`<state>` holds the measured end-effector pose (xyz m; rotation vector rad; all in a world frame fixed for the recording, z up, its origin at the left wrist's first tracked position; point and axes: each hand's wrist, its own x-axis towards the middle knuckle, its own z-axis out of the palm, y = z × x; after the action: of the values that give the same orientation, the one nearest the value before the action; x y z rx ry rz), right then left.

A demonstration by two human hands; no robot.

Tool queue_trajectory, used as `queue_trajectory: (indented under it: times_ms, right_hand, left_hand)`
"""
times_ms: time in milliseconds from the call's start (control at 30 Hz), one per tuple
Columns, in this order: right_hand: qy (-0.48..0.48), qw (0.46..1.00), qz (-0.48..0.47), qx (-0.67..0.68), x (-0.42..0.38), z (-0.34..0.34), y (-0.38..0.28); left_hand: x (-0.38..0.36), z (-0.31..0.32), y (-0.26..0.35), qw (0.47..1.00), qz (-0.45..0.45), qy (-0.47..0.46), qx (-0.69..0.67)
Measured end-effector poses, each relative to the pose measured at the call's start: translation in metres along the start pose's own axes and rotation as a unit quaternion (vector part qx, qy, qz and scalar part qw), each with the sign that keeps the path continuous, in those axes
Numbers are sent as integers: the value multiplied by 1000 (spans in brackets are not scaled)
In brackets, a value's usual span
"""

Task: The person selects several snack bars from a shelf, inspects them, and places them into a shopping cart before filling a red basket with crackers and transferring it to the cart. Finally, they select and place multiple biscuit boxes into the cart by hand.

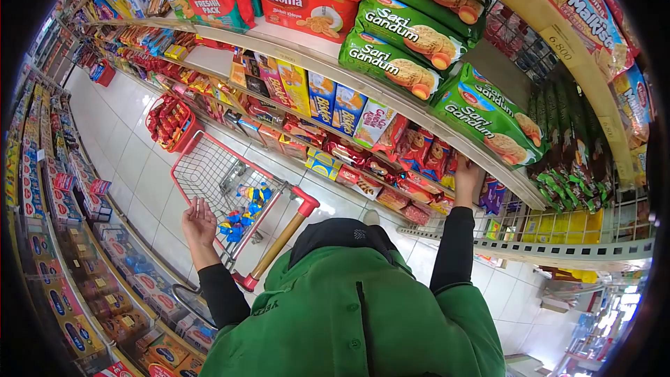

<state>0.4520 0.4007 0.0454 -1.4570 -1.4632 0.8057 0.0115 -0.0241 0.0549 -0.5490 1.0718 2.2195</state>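
Note:
My left hand (199,225) is raised palm up beside the shopping cart (199,167), its fingers stretched out with nothing in them. In the cart lie several blue and yellow packets (241,215). My right hand (465,180) reaches in at the right end of a lower shelf, close to red biscuit packs (437,157) and a purple pack (492,194). Its fingertips are hidden under the edge of the shelf above. Over that hand, green Sari Gandum biscuit packs (488,115) stand stacked on the upper shelf.
A red basket (187,136) full of red packets stands on the floor past the cart. Red Roma biscuit packs (307,10) fill the upper shelf. Blue and yellow boxes (333,103) line the shelf below. More stocked shelves (84,237) run along the left side of the aisle.

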Motion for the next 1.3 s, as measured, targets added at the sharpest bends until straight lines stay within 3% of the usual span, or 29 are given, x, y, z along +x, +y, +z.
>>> queue_trajectory:
  times_ms: [133,233,467,567,667,767,800,867,933,1000,1100,1200,1300]
  right_hand:
    - [-5,997,-42,62,2,17,6]
    - [67,974,-118,-182,-14,43,-8]
    - [62,954,-123,-266,-34,66,-37]
    - [30,958,-24,-283,-35,62,-46]
    - [-14,963,-68,-260,-27,50,-31]
    - [-83,996,19,-22,-7,29,-2]
    - [-40,993,97,-58,-21,15,-41]
    - [-12,995,100,21,1,-5,30]
    - [-6,995,104,6,7,-28,54]
    - [-24,988,108,-104,3,-46,61]
    - [-90,984,85,-128,-12,-47,60]
    - [-82,990,-8,-114,-22,-42,72]
    - [-140,952,-45,-268,-33,-36,37]
  left_hand:
    - [-2,0,-2,1000,0,10,-1]
    - [-1,-2,-2,1000,-2,13,0]
    - [-3,-2,2,1000,1,11,-7]
    - [-1,-5,1,1000,-2,10,-5]
    - [2,-6,-3,1000,-11,19,-1]
    - [9,-9,-5,1000,-18,13,7]
    - [9,-9,-6,1000,-17,18,8]
    - [11,-8,-8,999,-16,28,10]
    - [17,-14,-10,999,-27,26,16]
    - [25,-23,-13,998,-41,39,19]
    - [44,-41,-20,995,-59,77,19]
    - [53,-54,-26,990,-59,126,17]
    - [68,-75,-26,984,-96,151,-20]
